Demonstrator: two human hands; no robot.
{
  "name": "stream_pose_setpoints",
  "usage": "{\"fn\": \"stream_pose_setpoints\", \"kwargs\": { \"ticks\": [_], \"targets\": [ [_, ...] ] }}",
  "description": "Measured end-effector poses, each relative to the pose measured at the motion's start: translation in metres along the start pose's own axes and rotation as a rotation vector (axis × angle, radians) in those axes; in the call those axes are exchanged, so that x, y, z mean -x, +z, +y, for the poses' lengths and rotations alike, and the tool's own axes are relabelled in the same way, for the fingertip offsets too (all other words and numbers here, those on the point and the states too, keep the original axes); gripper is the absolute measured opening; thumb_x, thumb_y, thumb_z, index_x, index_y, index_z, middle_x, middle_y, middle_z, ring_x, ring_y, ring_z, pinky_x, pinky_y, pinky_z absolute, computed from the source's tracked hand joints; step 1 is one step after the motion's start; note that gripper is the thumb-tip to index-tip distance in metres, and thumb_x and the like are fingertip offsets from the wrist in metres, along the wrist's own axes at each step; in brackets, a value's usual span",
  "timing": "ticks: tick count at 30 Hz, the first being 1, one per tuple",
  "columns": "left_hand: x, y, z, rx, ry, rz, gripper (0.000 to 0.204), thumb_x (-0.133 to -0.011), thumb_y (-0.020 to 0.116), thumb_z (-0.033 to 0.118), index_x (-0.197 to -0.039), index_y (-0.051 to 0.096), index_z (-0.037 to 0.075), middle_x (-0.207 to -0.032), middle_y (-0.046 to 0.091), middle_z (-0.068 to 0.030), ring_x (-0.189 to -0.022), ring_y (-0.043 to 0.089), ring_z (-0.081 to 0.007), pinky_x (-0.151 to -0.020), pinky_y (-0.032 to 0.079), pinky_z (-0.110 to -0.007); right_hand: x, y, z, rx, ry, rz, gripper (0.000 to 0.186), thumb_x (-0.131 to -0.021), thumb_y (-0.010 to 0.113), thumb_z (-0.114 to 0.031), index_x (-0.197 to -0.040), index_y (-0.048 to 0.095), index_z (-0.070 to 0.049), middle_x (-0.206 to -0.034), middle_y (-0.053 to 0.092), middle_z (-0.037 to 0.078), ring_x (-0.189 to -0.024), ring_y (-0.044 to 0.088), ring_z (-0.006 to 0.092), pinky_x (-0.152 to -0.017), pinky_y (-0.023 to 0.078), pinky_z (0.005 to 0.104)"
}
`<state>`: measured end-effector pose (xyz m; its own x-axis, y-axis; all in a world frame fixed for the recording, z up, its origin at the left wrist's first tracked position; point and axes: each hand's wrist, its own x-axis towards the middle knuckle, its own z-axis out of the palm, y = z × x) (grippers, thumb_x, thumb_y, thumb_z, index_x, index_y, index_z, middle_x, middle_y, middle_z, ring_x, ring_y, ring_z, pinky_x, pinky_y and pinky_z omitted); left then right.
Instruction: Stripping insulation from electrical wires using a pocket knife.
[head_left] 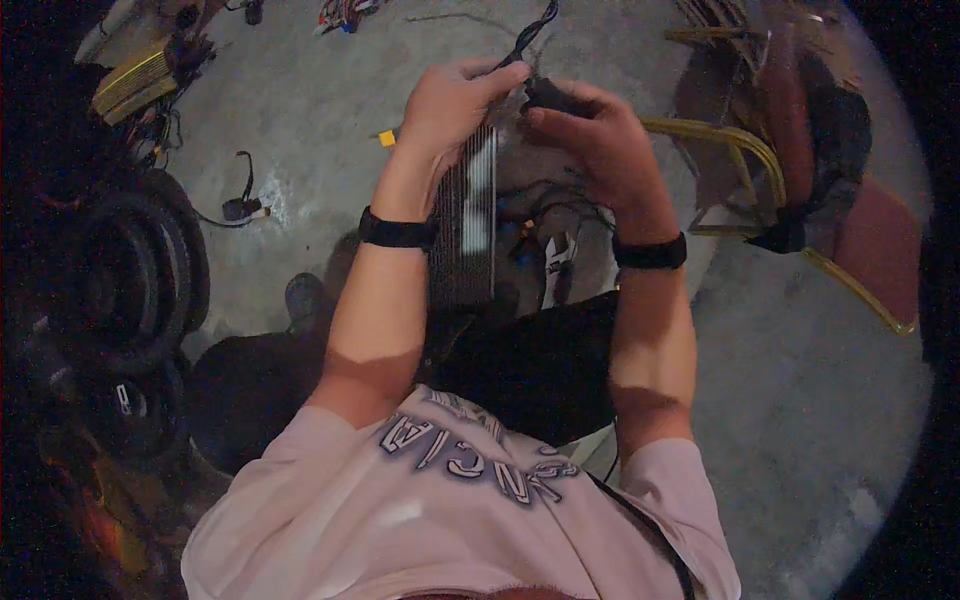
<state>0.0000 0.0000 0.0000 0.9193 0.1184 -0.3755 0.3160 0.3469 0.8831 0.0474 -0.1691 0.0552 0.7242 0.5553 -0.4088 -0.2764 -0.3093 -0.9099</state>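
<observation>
1. The seated person holds a long, dark, ribbed metal box (464, 225) upright over the lap, its far end raised toward the hands.
2. The left hand (452, 105) is clamped around the box's top edge, fingers curled over it.
3. The right hand (590, 135) is closed on a small black plug-like connector (548, 95) at that same end, where a black cable (530, 30) runs away.
4. My guess: the connector is mid-handling; whether it is seated I cannot tell.
5. Bare grey concrete floor (320, 110) lies open ahead; black tyres (140, 270) crowd the left, a gold-framed red chair (800, 200) stands close on the right.
</observation>
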Motion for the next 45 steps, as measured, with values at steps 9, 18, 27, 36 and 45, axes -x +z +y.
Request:
{"fn": "stream_pose_setpoints", "kwargs": {
  "ticks": [9,18,27,36,45],
  "targets": [
    [-0.023,-0.033,0.008,-0.389,0.235,0.154,0.042,-0.085,0.063,0.043,-0.090,0.071,0.002,-0.069,0.056,-0.0001,-0.064,0.049,-0.0103,-0.056,0.037,-0.027,-0.021,-0.013,-0.009,0.338,-0.108,0.210,0.025,-0.085,0.065,-0.019,-0.097,0.066,0.003,-0.080,0.067,0.007,-0.072,0.062,0.0144,-0.067,0.049,0.0287],
    [-0.018,-0.046,0.002,0.152,0.230,-0.108,0.022,-0.091,0.060,0.026,-0.091,0.063,0.004,-0.068,0.054,0.0013,-0.060,0.044,-0.0081,-0.055,0.031,-0.023,-0.014,-0.057,-0.004,-0.015,-0.037,0.504,0.024,-0.090,0.057,-0.017,-0.102,0.060,0.005,-0.085,0.063,0.012,-0.075,0.063,0.0213,-0.070,0.054,0.0350],
    [-0.013,-0.042,0.001,0.417,0.185,0.044,0.023,-0.091,0.062,0.024,-0.100,0.063,0.003,-0.078,0.057,0.0010,-0.062,0.047,-0.0070,-0.057,0.036,-0.020,0.028,-0.037,-0.033,-0.332,-0.115,0.375,0.033,-0.083,0.061,-0.013,-0.111,0.055,0.002,-0.096,0.064,0.011,-0.084,0.062,0.0169,-0.070,0.049,0.0264],
    [-0.017,-0.021,0.007,0.221,0.265,0.282,0.030,-0.088,0.066,0.034,-0.094,0.064,0.005,-0.068,0.053,0.0039,-0.053,0.042,-0.0044,-0.047,0.032,-0.023,0.031,-0.014,-0.031,0.193,0.041,-0.216,0.047,-0.073,0.071,0.000,-0.116,0.054,-0.002,-0.105,0.064,0.006,-0.095,0.060,0.0172,-0.086,0.048,0.0321],
    [-0.002,0.003,0.023,0.386,0.197,0.307,0.022,-0.093,0.057,0.025,-0.095,0.061,0.004,-0.076,0.068,-0.0074,-0.043,0.040,-0.0033,-0.039,0.031,-0.022,0.026,-0.015,-0.002,0.455,0.071,-0.400,0.043,-0.078,0.067,0.004,-0.118,0.051,0.002,-0.112,0.060,0.006,-0.102,0.056,0.0136,-0.090,0.046,0.0304]
  ]
}}
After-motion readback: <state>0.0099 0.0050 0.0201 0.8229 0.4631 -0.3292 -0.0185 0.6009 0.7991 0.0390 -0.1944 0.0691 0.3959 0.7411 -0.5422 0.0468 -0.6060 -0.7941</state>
